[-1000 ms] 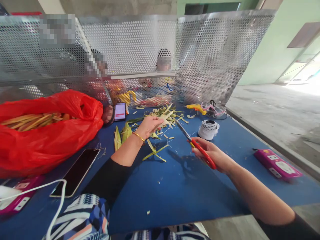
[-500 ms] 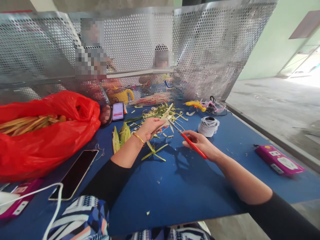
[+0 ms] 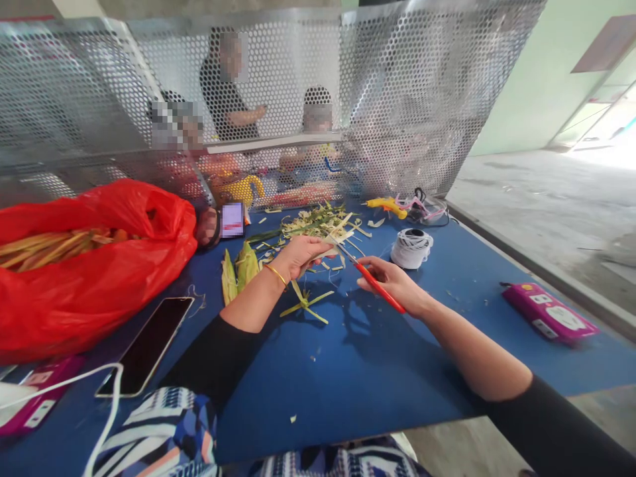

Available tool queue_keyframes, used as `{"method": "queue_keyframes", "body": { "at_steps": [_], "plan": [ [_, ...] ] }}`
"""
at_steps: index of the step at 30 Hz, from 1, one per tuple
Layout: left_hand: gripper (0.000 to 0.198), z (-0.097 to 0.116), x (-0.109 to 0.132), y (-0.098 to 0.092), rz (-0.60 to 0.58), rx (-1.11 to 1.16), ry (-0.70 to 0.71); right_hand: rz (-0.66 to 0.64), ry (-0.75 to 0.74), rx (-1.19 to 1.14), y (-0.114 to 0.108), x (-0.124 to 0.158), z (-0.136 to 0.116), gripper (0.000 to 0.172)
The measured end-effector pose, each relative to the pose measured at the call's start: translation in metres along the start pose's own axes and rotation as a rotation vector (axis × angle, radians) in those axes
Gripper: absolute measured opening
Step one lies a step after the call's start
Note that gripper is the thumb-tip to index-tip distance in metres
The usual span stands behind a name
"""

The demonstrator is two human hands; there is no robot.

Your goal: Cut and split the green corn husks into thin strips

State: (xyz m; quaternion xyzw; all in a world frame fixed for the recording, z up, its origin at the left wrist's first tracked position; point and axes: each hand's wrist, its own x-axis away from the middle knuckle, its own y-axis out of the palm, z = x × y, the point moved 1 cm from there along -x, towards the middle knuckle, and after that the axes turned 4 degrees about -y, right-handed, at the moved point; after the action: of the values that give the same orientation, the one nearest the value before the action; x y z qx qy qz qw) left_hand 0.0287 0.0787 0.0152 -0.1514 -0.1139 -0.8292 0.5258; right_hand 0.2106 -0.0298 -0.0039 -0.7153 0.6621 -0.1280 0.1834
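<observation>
My left hand (image 3: 304,255), with a gold bangle at the wrist, pinches a pale strip of husk (image 3: 325,252) above the middle of the table. My right hand (image 3: 392,281) is closed around red-handled scissors (image 3: 380,288), seen edge-on. Their metal blades point up and left and meet the strip at my left fingertips. Below my left hand lies a green star-like piece of knotted strips (image 3: 305,303). Green husks (image 3: 247,266) rest beside my left forearm. Behind my hands is a heap of husk scraps (image 3: 318,222).
A red plastic bag (image 3: 99,291) of dried husks fills the left, near a phone (image 3: 146,344). White string (image 3: 411,249), a yellow glue gun (image 3: 386,207), clear glasses (image 3: 427,211) and a purple pouch (image 3: 549,313) lie right. A perforated metal screen (image 3: 278,79) stands behind, with people beyond.
The pale strip that stuck up above my left fingers no longer rises there; pale pieces lie at the blade tips. Both hands keep their places. A standing person now shows clearly behind the screen.
</observation>
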Motion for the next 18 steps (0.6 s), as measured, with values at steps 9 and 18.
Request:
{"method": "queue_keyframes", "body": {
  "at_steps": [9, 18],
  "plan": [
    [0.012, 0.0005, 0.0017, 0.0043, 0.001, -0.039, 0.008, 0.074, -0.005, -0.042, 0.0022, -0.0006, 0.0021, 0.070],
    [0.015, 0.0019, -0.0005, -0.0002, -0.018, 0.029, 0.035, 0.243, -0.013, 0.029, 0.0055, 0.0012, 0.0038, 0.075]
  ]
}}
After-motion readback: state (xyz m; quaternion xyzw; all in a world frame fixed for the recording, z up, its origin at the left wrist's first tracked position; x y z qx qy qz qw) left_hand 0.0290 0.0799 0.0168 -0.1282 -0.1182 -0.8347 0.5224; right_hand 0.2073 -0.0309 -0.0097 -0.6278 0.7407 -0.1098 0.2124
